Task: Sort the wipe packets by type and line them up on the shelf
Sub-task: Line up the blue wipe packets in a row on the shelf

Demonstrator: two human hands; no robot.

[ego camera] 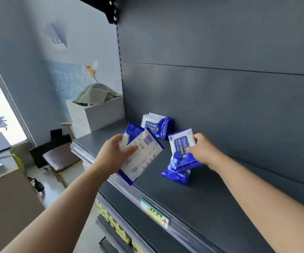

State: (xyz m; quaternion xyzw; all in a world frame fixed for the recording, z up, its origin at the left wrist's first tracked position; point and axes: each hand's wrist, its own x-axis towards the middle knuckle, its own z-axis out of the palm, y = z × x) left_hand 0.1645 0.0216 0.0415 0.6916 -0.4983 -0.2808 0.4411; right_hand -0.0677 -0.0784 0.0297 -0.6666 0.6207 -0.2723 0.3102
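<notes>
My left hand [113, 154] grips two blue-and-white wipe packets [142, 154] over the front edge of the dark grey shelf [211, 203]; the front one shows its white back with a barcode. My right hand [203, 149] pinches the top of a blue "75%" alcohol wipe packet [180, 148], held upright and tilted. Under it another blue packet [177, 177] rests on the shelf. A short row of the same blue packets [157, 126] stands at the back left against the rear panel.
A green-and-yellow price tag [154, 213] sits on the shelf's front rail. Yellow-green goods [122, 232] fill the shelf below. To the left stand a white box with a grey cloth [95, 99], a chair [61, 159] and a brown cabinet [5, 203].
</notes>
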